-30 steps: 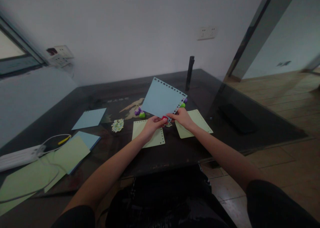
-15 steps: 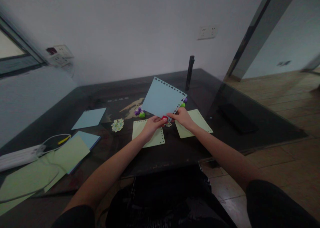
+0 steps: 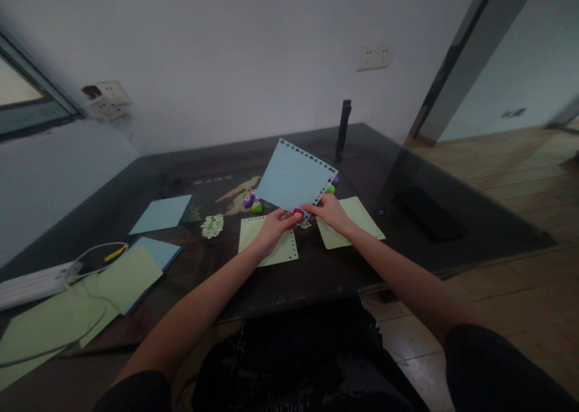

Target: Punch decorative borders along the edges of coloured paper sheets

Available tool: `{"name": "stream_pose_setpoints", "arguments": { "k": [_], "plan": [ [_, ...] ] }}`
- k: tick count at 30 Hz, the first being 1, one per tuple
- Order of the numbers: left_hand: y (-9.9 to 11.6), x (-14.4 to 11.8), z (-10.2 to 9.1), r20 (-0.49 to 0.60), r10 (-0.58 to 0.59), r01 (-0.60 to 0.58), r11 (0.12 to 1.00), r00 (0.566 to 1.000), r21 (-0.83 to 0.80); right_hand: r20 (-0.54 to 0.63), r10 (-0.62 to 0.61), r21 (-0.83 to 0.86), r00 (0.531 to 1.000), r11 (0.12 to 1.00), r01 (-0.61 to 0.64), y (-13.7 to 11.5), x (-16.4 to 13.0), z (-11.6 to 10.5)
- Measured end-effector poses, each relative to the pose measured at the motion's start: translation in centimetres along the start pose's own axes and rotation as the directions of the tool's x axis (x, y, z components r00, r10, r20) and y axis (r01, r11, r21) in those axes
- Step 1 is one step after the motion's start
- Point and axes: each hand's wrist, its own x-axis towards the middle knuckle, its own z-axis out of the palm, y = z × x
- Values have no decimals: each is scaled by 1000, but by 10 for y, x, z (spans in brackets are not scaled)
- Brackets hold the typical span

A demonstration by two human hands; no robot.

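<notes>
A person sits at a dark glass-topped table (image 3: 316, 273), seen from a camera on their own head, both bare forearms reaching forward. Between the two hands a light blue paper sheet (image 3: 293, 175) is held up off the table, tilted like a diamond, with a row of small punched holes along its upper and right edges. The left hand (image 3: 274, 226) is closed around a small red punch (image 3: 297, 213), which sits at the sheet's lowest corner. The right hand (image 3: 331, 212) pinches the sheet's lower right edge between thumb and fingers, just beside the punch.

Flat on the table under the hands lie two pale green sheets, one (image 3: 266, 243) under the left hand with punched holes along its right edge, and the other (image 3: 357, 219) under the right wrist. Behind the blue sheet sit small purple and green punches (image 3: 252, 203), and a little heap of paper cut-outs (image 3: 212, 225) lies to their left. Farther left are another blue sheet (image 3: 161, 213), a stack of green and blue paper (image 3: 131, 276), and a white power strip (image 3: 31, 283) with a looping cable. A dark upright post (image 3: 344, 131) stands at the table's far edge, near a white wall
</notes>
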Motion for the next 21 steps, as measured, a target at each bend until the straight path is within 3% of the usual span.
{"name": "stream_pose_setpoints", "arguments": {
  "k": [21],
  "plan": [
    [-4, 1, 1, -55, 43, -41, 999, 998, 33, 26, -14, -25, 1000, 1000, 15, 1, -1, 2]
  ]
}}
